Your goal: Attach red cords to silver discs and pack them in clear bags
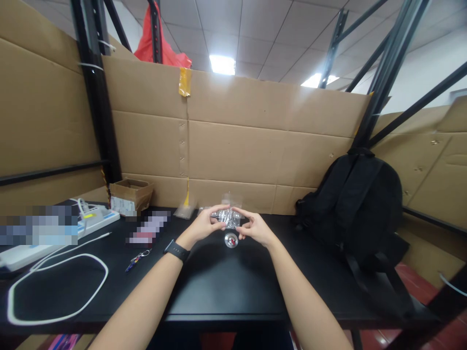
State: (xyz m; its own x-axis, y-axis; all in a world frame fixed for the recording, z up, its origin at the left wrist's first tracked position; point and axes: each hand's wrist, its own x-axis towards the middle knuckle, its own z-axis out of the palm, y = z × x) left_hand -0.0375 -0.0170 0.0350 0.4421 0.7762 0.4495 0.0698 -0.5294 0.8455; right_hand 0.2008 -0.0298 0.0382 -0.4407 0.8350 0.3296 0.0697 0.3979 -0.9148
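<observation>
Holding a crinkled clear plastic packet [229,219] up between both hands, over the black tabletop [226,287] and in front of the cardboard wall [233,150]. Looks to be partway through handling — packet taken up, not yet put down, and not visibly torn open. Too small and glare-struck to tell sealed from unsealed, or to make out the contents. Just below the packet, a silvery metal disc [231,240] with a red spot, apparently outside the plastic; cannot tell resting on the tabletop from touching the right fingers.

With the left hand [205,223], gripping the packet's left side, index finger above and thumb below, parted only by the packet. With the right hand [258,229], gripping the opposite side — index finger stretched along the top, thumb and remaining fingers bunched lower, close beside the disc.
</observation>
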